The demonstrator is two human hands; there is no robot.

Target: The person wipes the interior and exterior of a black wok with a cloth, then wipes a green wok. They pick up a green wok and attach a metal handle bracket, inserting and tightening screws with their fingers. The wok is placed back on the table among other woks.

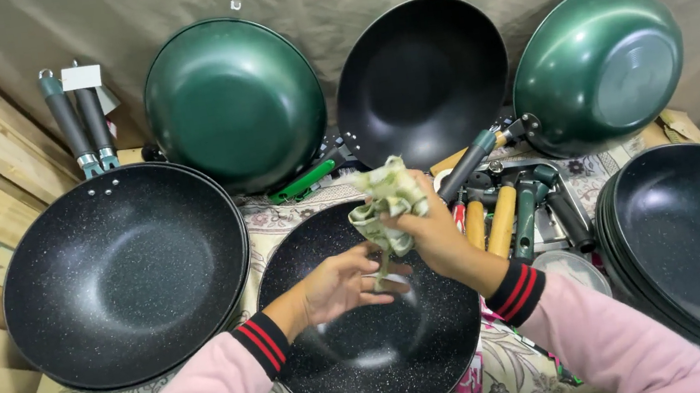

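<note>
Your right hand [437,234] grips the crumpled cloth [388,205] above the speckled wok [371,312], your left hand [340,285] loosely pinching its tail; pressing hard could slide the wok off the bench [495,381].

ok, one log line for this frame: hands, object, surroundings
right hand: holds crumpled cloth | left hand: touching cloth's lower end | below: speckled black wok | rest: loose handles
</note>
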